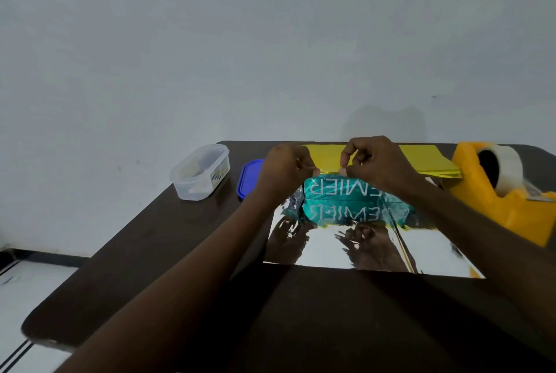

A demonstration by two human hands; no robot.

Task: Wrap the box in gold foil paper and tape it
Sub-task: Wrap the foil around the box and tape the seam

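I have the teal box (352, 201) lying on the gold foil paper (361, 249), whose silver inner face mirrors my arms in front of it, all on the dark surface (186, 252). Both my hands are up at the far top edge of the box: my left hand (287, 172) pinches the foil's far flap near the box's left corner, and my right hand (376, 163) pinches the same fold line just beside it, thumb and fingertips closed on the gold edge. The gold outer side of the flap shows beyond my knuckles, folded toward me. As I judge it, I'm on the first fold, drawing the far side of the sheet over the box; the near half lies flat and unwrapped. Next I'd need to pull the flap taut and square, hold it down with one hand, and reach for the yellow tape dispenser (508, 192) at my right. A clear tub (200, 172) and its blue lid (249, 178) sit to the left.
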